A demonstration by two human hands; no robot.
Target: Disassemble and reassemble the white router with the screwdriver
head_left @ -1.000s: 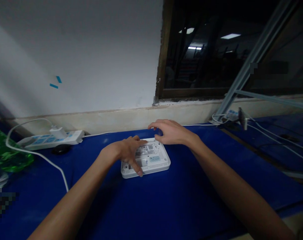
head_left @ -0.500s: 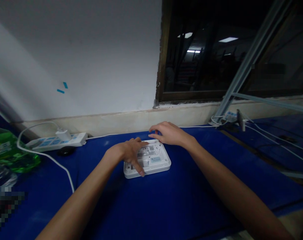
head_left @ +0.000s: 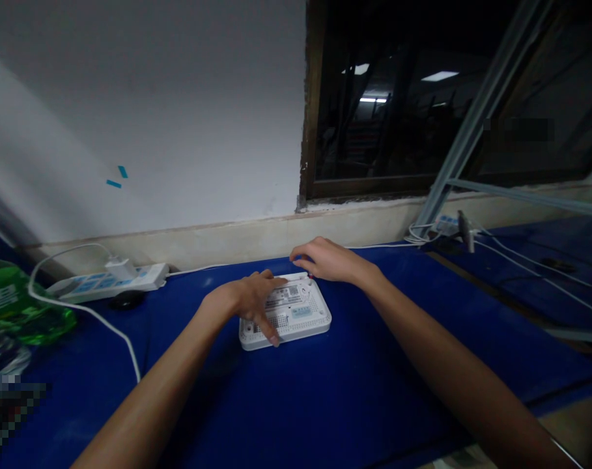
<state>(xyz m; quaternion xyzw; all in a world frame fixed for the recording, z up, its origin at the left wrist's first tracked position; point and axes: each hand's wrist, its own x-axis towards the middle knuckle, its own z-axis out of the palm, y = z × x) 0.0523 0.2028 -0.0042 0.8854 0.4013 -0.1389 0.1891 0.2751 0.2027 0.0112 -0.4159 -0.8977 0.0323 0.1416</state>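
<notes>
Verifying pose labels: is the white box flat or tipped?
Flat: the white box sits on the blue tabletop, labelled, perforated face up, no gap visible under its near edge.

The blue surface (head_left: pixel 359 391) has a slight sheen. A white router (head_left: pixel 303 322) lies flat on it, vented and labelled underside up. Left of the router and farther back lies a white power strip (head_left: pixel 154 277); also left are a rounded black object (head_left: pixel 127 299) and a curving white charging cable (head_left: pixel 95 316). Well left of the router is a green plastic bottle (head_left: pixel 29 309). Well right of the router lie thin white cables (head_left: pixel 544 275).
</notes>
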